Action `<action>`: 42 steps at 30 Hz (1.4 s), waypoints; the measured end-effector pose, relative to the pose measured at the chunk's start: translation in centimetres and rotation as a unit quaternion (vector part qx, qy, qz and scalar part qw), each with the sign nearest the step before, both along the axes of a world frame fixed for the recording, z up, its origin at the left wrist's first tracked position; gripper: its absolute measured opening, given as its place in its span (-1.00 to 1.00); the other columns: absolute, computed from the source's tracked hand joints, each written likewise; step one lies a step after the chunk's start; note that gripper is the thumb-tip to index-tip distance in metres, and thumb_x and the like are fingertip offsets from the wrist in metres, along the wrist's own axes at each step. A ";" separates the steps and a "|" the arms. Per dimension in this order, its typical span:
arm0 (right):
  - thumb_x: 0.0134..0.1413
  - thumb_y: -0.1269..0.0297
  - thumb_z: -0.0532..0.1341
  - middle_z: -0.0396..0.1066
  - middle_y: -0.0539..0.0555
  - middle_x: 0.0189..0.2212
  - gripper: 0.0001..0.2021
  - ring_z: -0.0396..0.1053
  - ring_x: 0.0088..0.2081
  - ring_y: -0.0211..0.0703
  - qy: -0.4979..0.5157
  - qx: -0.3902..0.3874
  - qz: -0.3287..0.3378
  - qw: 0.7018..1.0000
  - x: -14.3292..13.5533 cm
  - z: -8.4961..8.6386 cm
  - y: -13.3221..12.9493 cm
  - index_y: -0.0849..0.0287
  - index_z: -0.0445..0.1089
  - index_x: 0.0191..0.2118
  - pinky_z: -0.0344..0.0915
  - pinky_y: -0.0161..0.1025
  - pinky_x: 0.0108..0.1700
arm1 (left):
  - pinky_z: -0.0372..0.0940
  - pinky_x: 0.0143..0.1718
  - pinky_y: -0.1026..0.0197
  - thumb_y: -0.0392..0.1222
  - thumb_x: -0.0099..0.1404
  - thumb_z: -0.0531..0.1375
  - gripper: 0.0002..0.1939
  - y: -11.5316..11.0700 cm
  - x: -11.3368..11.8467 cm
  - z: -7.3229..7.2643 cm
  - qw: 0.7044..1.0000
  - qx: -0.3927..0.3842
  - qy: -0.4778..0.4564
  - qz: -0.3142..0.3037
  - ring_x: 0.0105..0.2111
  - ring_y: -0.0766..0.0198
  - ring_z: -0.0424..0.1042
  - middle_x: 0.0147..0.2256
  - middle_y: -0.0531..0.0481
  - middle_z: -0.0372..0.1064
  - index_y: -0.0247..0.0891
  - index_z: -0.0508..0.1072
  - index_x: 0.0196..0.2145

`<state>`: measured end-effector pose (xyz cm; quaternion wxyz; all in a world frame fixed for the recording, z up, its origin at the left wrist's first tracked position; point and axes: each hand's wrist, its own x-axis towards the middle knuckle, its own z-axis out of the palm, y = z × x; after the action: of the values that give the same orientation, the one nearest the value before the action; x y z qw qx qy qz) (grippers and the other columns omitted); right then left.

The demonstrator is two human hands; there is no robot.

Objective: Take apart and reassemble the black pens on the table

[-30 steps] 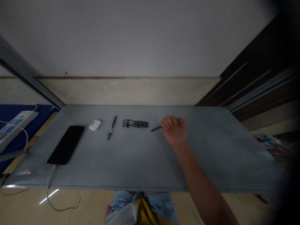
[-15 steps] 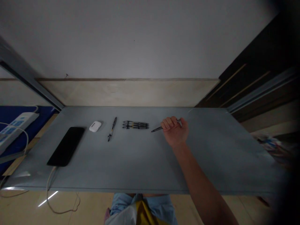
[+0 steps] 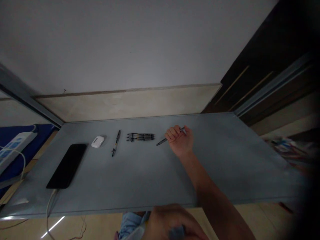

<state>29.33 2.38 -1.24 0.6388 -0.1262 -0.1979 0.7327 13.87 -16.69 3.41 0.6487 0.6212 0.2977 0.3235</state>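
Observation:
My right hand [image 3: 180,140] is turned palm up with its fingers curled around a dark pen [image 3: 162,141]. The pen's tip sticks out to the left, and its other end shows by the thumb. To the left of that hand, several similar pens [image 3: 140,137] lie side by side on the grey table [image 3: 140,180]. Farther left a single pen [image 3: 116,143] lies at a slant, apart from the group. My left hand [image 3: 170,220] is at the bottom, in front of the table's near edge; it is blurred and its fingers are not clear.
A white earbud case [image 3: 98,141] and a black phone [image 3: 67,166] with a charging cable [image 3: 49,206] lie on the table's left side. Beyond the left edge is a white power strip [image 3: 15,148]. A wall [image 3: 130,103] stands behind the table.
My left hand has come into view at the bottom. The view has shifted and tilted slightly; my right hand still holds the pen in much the same pose.

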 end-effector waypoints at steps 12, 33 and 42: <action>0.05 0.12 0.11 -0.09 -0.10 -0.67 -0.61 0.01 -0.63 -0.29 0.000 0.013 -0.018 1.000 -0.1 -0.1 0.1 0.12 -0.10 -0.59 0.13 -0.29 -0.56 | 0.01 -0.49 0.29 -0.06 0.42 -0.07 -0.59 18.0 -6.9 -2.7 0.776 0.339 0.441 0.298 -0.59 0.34 0.25 -0.61 0.03 0.30 -0.27 0.36 -0.49; 0.13 0.16 0.06 -0.19 -0.10 -0.63 -0.65 -0.10 -0.59 -0.29 -0.021 0.011 -0.024 0.999 -0.4 0.7 -0.3 0.14 -0.03 -0.59 0.06 -0.31 -0.53 | 0.10 -0.49 0.27 -0.04 0.40 -0.08 -0.58 17.3 -7.4 -7.0 0.770 0.363 0.488 0.193 -0.57 0.29 0.36 -0.57 -0.03 0.40 -0.24 0.41 -0.49; 0.20 0.07 -0.01 -0.15 -0.09 -0.65 -0.60 -0.08 -0.60 -0.25 -0.066 0.005 -0.010 0.998 -1.4 0.7 -0.6 0.12 -0.01 -0.61 0.07 -0.27 -0.53 | 0.11 -0.47 0.25 0.05 0.43 -0.14 -0.50 16.4 -6.4 -6.6 0.786 0.365 0.471 0.165 -0.53 0.25 0.38 -0.53 -0.05 0.41 -0.25 0.40 -0.45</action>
<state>27.92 1.74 -0.49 0.6327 -0.1728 -0.2421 0.7150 7.48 -0.34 -3.16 0.0893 0.8285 0.5237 0.1772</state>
